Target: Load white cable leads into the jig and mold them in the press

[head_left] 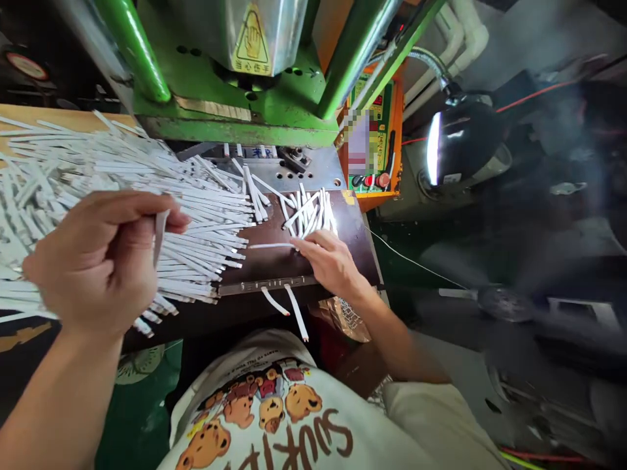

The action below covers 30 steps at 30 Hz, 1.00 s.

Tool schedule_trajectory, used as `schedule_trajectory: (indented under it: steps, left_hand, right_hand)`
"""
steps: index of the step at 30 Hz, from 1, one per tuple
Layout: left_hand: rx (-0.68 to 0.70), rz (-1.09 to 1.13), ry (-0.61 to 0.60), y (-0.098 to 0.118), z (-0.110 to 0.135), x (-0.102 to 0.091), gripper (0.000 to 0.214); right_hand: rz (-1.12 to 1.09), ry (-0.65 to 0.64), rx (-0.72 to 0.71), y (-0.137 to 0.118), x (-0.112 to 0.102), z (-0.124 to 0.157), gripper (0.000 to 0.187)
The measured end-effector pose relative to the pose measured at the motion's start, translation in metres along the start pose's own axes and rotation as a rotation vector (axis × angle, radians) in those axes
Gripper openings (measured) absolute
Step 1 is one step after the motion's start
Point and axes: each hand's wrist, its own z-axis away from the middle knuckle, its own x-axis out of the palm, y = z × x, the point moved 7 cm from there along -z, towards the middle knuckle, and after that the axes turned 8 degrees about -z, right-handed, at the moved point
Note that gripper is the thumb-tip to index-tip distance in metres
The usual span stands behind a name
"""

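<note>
My left hand (105, 254) is raised over a large heap of short white flat cables (210, 222). Its fingers are closed on one white flat cable (160, 235), which points downward. Low over the brown bench, my right hand (330, 261) pinches the end of another white flat cable (272, 246) that lies out to the left. Just beyond that hand is a smaller pile of white cables (321, 212). Two cables (298, 313) stick out from a narrow slotted metal strip (255, 286) along the bench's front edge.
A green press (235, 121) with a steel head (264, 39) stands behind the bench, above a metal die plate (318, 168). To the right are an orange control box (375, 130), a black lamp (465, 143) and a fan (504, 303) whose blades are blurred.
</note>
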Motion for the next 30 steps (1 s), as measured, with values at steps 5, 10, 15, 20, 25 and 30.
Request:
schedule_trajectory:
  steps: [5, 10, 15, 20, 25, 30]
  left_hand:
    - [0.006, 0.082, -0.15, 0.005, 0.051, 0.023, 0.018]
    - [0.384, -0.164, -0.301, 0.023, 0.094, 0.055, 0.028]
    - [0.369, -0.213, -0.401, 0.019, 0.1, 0.069, 0.017]
    - [0.326, -0.156, -0.379, 0.02, 0.097, 0.063, 0.015]
    - [0.369, -0.149, -0.332, 0.018, 0.1, 0.06, 0.015]
    - [0.417, -0.259, -0.419, 0.016, 0.105, 0.067, 0.02]
  right_hand:
    - [-0.317, 0.197, 0.168, -0.006, -0.002, 0.051, 0.011]
    - [-0.319, 0.243, 0.151, -0.013, 0.008, 0.059, 0.003]
    - [-0.201, 0.202, 0.046, -0.023, 0.01, 0.054, 0.006]
    - [-0.203, 0.213, -0.027, -0.028, 0.011, 0.051, 0.015]
    - [-0.231, 0.121, -0.009, -0.027, 0.017, 0.05, 0.02]
    - [-0.255, 0.167, -0.09, -0.023, 0.017, 0.054, 0.029]
